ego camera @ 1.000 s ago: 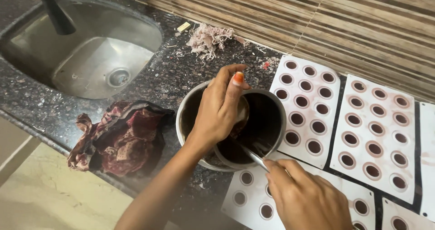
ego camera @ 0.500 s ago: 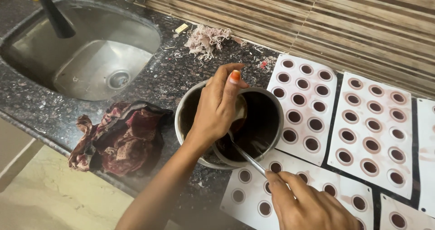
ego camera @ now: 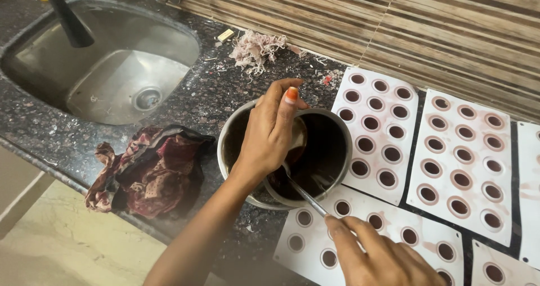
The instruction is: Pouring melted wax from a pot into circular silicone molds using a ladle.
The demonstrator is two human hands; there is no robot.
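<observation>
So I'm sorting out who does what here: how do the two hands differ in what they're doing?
The left hand reaches from above and grips the metal pot by its rim; the right hand sits low, near the white moulds, holding a spoon. The left shows an orange-painted nail; the right's nails are hidden. Both work at the pot.

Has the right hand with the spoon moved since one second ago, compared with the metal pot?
Yes. The right hand has drawn back from the metal pot toward the person, lower in the view, over the white mould tray, holding the spoon.
</observation>
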